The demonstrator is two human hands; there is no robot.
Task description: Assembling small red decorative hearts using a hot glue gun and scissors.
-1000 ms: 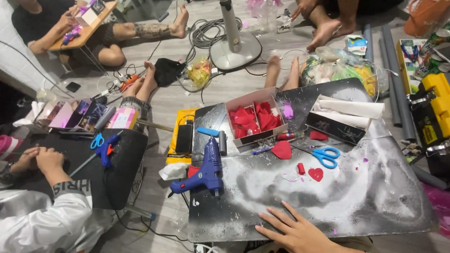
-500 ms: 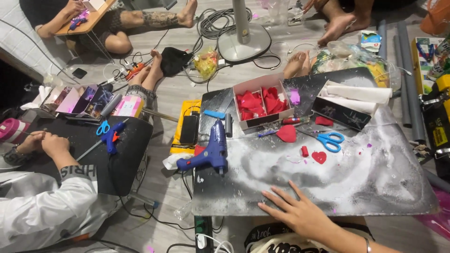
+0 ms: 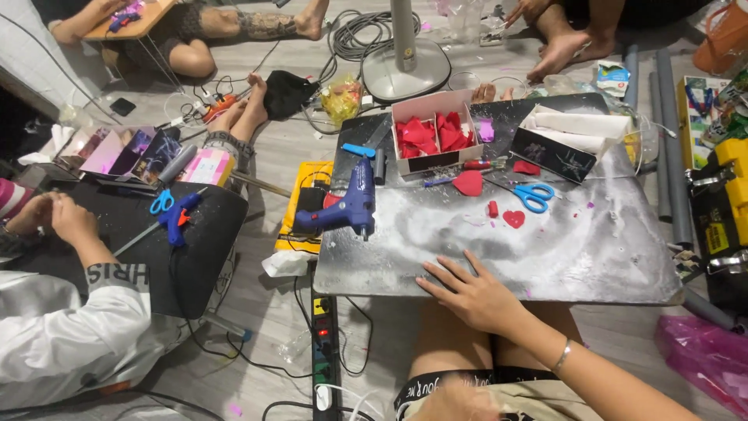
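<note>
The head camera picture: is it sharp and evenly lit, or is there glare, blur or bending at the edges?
Head view: mostly sharp, evenly lit with soft shadows; the hand flat on the dark board is crisp, as is the blue glue gun; the board's pale patches could be residue or sheen, I cannot tell; straight edges bow slightly near the corners, a wide-lens effect.

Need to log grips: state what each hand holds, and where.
Nothing held. The right hand lies flat, fingers spread, on the grey board. The left hand is out of view.
</note>
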